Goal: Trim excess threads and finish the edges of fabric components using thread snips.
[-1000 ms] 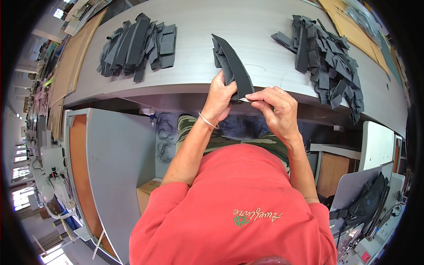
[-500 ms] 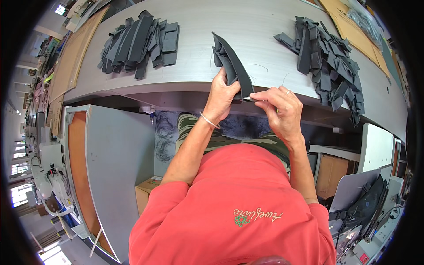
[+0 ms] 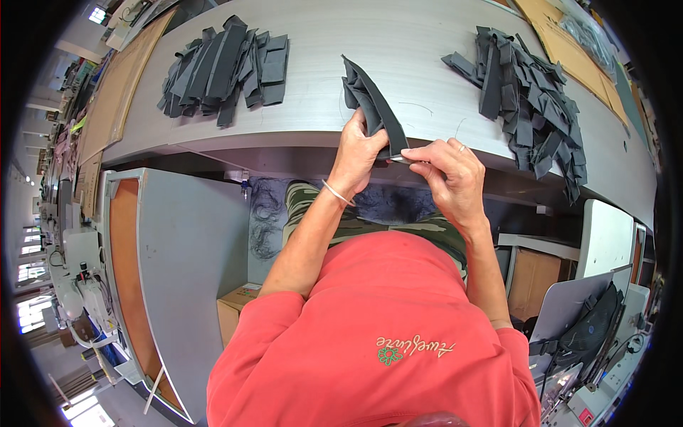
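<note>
My left hand point(image 3: 358, 151) is closed round the lower part of a folded dark grey fabric strip point(image 3: 377, 103), whose far end stands up and bends over the table's front edge. At the strip's near end, my right hand point(image 3: 454, 174) is closed in a pinch, thumb against forefinger. Between those fingers and the fabric shows a small silvery thing point(image 3: 400, 159), too small to name surely. Part of the strip is hidden behind my left fingers.
On the pale table point(image 3: 320, 35) lie a pile of dark grey fabric strips point(image 3: 220, 71) at the left and a larger pile point(image 3: 530, 99) at the right. Loose threads lie near the front edge. A grey cabinet point(image 3: 188, 242) stands left of my lap, a cardboard box point(image 3: 231, 309) beside it.
My right hand has shifted very slightly left, and the silvery thing in its pinch lies at a different angle against the strip's end. My left hand holds the strip almost unmoved.
</note>
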{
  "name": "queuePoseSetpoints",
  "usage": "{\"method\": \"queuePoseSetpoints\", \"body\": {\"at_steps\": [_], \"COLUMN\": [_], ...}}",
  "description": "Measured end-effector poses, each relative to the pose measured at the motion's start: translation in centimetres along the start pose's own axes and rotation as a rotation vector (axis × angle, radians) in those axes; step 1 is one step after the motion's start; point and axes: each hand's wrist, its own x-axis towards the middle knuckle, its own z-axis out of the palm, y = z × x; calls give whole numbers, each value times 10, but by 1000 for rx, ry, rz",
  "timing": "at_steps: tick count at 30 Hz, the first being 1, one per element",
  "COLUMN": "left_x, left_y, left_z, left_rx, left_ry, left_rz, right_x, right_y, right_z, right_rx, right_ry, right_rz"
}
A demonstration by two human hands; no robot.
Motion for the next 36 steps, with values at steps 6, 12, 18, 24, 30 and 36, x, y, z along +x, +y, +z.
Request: {"method": "queuePoseSetpoints", "body": {"at_steps": [6, 12, 18, 24, 30, 36], "left_x": [0, -6, -15, -14, -13, -14], "left_y": [4, 7, 21, 24, 34, 21], "left_z": [-1, 7, 2, -4, -4, -11], "left_rx": [13, 108, 393, 736, 736, 319], "left_ry": [-14, -87, -376, -402, -423, -291], "left_rz": [-13, -90, -56, 300, 456, 61], "right_x": [0, -1, 8, 16, 23, 27], "right_y": [2, 15, 22, 32, 36, 50], "right_z": [-2, 12, 2, -9, -12, -4], "right_rx": [290, 268, 390, 890, 1172, 357], "right_ry": [24, 74, 212, 212, 183, 205], "right_rz": [160, 177, 365, 590, 670, 402]}}
